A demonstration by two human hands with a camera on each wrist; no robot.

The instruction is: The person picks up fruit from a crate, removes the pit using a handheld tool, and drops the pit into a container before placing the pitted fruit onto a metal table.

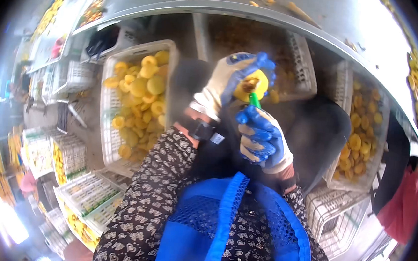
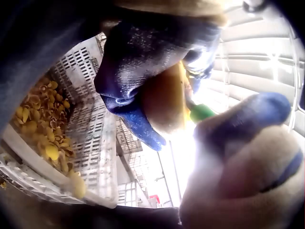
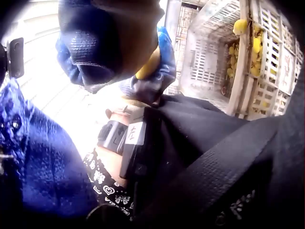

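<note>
In the head view my left hand (image 1: 232, 79), in a white glove with blue-coated fingers, grips a halved yellow peach (image 1: 262, 80). Its cut face shows a brown centre. My right hand (image 1: 264, 139), gloved the same way, holds a tool by its green handle (image 1: 254, 100), and the tool's tip is at the brown centre of the peach. The left wrist view shows the rounded back of the peach (image 2: 162, 102) within the curled left fingers, the green handle (image 2: 201, 113) meeting the cut side. In the right wrist view the right glove hides the tool.
A white crate (image 1: 105, 99) of yellow peach halves stands at left, another crate (image 1: 384, 138) of them at right. Between them, beyond the hands, is a crate (image 1: 303, 64) with brownish pieces. A metal table (image 1: 179, 7) runs along the far side. An upturned-looking white crate (image 1: 336, 212) sits lower right.
</note>
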